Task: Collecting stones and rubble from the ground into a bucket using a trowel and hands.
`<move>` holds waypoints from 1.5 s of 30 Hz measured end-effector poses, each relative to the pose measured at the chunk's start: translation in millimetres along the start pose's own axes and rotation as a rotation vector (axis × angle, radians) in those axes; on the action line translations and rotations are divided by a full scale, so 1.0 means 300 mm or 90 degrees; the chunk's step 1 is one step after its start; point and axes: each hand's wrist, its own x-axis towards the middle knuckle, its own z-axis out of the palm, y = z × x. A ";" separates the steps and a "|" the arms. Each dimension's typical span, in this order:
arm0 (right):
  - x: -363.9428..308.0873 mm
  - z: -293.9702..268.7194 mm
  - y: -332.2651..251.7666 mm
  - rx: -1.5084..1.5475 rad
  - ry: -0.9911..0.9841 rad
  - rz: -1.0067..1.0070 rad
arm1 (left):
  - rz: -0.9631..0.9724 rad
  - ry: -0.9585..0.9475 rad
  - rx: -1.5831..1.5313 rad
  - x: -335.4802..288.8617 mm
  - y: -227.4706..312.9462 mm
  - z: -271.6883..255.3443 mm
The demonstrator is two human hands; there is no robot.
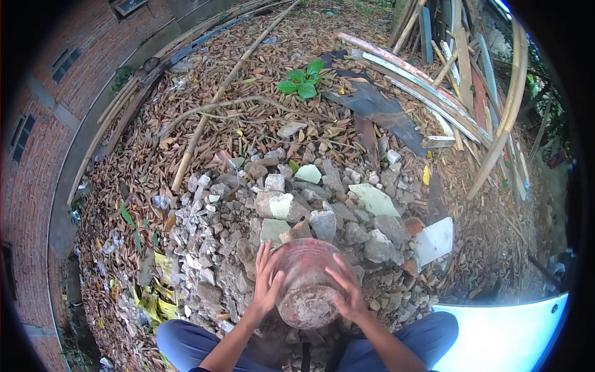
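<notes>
A brick wall [43,155] stands on the left. The left hand [268,282] presses flat on one side of a dirty red bucket [305,285] – fingers spread. The bucket is tipped over a pile of rubble [310,204], mouth down. The right hand [347,291] grips its other side. Wooden planks [434,93] lie at the right.
</notes>
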 end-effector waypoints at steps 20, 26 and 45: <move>0.143 -0.082 -0.186 0.051 0.156 -0.005 | 0.172 0.093 -0.173 0.056 0.199 0.038; 0.132 -0.033 -0.143 0.069 0.158 -0.155 | 0.065 0.091 -0.216 0.000 0.134 -0.040; 0.211 -0.036 -0.198 0.056 0.229 0.010 | 0.046 0.242 -0.403 0.010 0.085 -0.131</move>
